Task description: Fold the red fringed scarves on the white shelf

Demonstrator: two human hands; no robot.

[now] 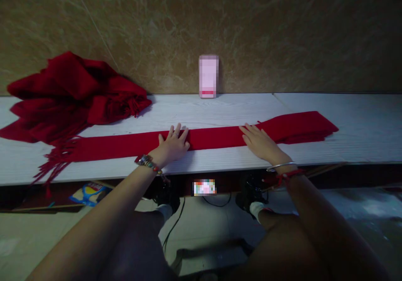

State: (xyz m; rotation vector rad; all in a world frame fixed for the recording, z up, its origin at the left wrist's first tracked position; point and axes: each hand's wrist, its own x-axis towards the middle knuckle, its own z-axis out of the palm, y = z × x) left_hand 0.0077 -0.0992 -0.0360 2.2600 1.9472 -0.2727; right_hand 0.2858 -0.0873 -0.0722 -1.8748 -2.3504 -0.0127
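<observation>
A long red scarf (216,137), folded into a narrow strip, lies across the white wooden shelf (220,107). Its fringed end hangs over the front edge at the left. Its right end is folded back on itself. My left hand (172,145) lies flat on the strip near its middle, fingers stretched out. My right hand (259,140) rests flat on it a little further right, fingers also spread. Neither hand grips anything.
A heap of more red scarves (72,99) sits at the shelf's left end. A small pink box (208,76) stands against the brown marbled wall. Below the shelf are cables, a phone (204,187) and a blue packet (89,192) on the floor.
</observation>
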